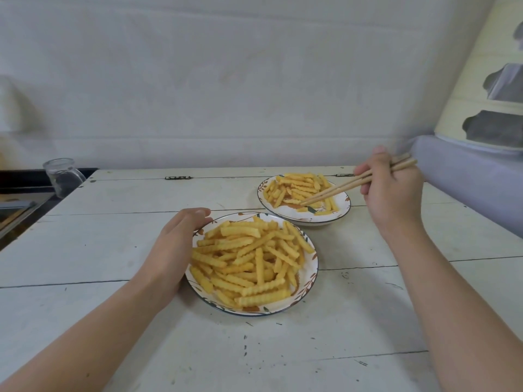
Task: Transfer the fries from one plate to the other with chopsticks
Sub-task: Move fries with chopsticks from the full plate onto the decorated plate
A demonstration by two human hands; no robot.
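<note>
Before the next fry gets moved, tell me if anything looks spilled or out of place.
Nothing stands out. All fries sit inside the near plate and far plate; none lie on the table. The glass jar stands upright at the table's left edge.

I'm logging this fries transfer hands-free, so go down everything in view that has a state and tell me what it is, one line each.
Near plate: heaped with fries, steadied at its left rim.
Far plate: partly filled with fries.
Chopsticks: held, tips closed and down among the far plate's fries.
Left hand: fingers straight, resting against the near plate.
Right hand: gripping the chopsticks.
Glass jar: tilted at the table's far left edge.
</note>
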